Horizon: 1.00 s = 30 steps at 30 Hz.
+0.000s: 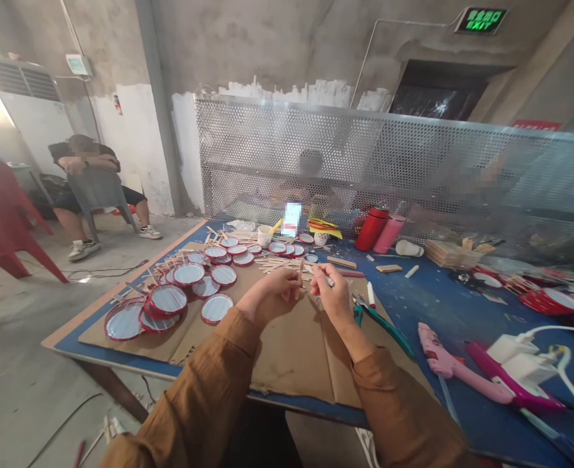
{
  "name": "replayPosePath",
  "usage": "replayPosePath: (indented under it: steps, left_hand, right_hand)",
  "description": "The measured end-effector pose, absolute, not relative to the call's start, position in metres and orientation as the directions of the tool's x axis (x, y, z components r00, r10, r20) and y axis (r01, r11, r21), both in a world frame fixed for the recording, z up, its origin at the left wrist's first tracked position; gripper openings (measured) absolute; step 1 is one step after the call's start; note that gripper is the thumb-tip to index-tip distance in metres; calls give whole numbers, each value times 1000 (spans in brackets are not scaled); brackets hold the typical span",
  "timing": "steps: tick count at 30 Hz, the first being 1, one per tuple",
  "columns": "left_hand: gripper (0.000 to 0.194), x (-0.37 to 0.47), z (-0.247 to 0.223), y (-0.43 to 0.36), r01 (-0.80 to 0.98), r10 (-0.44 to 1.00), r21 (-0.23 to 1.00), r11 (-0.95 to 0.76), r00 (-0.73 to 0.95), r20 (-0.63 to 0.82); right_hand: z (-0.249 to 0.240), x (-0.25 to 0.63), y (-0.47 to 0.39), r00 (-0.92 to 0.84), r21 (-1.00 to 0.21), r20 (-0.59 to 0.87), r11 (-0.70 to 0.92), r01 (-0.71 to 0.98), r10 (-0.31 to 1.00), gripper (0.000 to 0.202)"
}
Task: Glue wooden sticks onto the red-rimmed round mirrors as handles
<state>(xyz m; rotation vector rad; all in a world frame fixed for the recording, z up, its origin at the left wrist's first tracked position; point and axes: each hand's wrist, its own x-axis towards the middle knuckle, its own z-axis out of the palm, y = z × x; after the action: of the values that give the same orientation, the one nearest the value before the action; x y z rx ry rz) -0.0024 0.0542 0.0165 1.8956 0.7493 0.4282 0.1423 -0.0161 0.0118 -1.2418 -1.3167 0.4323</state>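
Observation:
Above the cardboard sheet (287, 357), my left hand (277, 287) pinches a small upright wooden stick (301, 272). My right hand (333, 296) faces it, closed on a slim white pen-like thing (330, 282) that is mostly hidden by the fingers. Several loose wooden sticks (279, 263) lie just beyond my hands. To the left are several round red-rimmed discs (168, 299) with pale faces, some stacked, some with sticks attached. Beside my right wrist rest teal-handled pliers (389, 330) and a white marker (371, 294).
A pink glue gun (457, 370) and a magenta power strip (511, 383) with white plugs lie at right. A lit phone (291, 219), a red bottle (372, 229) and a pink bottle (389, 234) stand near the perforated metal screen (257, 149). A person (94, 175) sits at far left.

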Motion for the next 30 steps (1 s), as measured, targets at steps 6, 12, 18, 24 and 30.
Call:
replayPosePath:
  steps: [6, 12, 18, 24, 30]
  left_hand:
    - [16, -2, 14, 55, 312, 673, 902, -299, 739, -32]
    - [16, -3, 15, 55, 297, 658, 905, -305, 753, -26]
    - [14, -3, 15, 55, 301, 667, 906, -298, 745, -28]
    - [15, -4, 14, 55, 275, 654, 914, -299, 757, -14]
    - [18, -3, 13, 56, 276, 661, 915, -294, 750, -14]
  right_hand:
    - [11, 142, -15, 270, -840, 485, 357, 408, 832, 37]
    - [12, 141, -15, 298, -860, 470, 355, 366, 831, 38]
    - [11, 141, -16, 298, -840, 489, 350, 415, 820, 39]
    - [13, 139, -15, 279, -846, 490, 373, 381, 826, 39]
    - [9, 141, -14, 307, -841, 490, 349, 414, 816, 36]
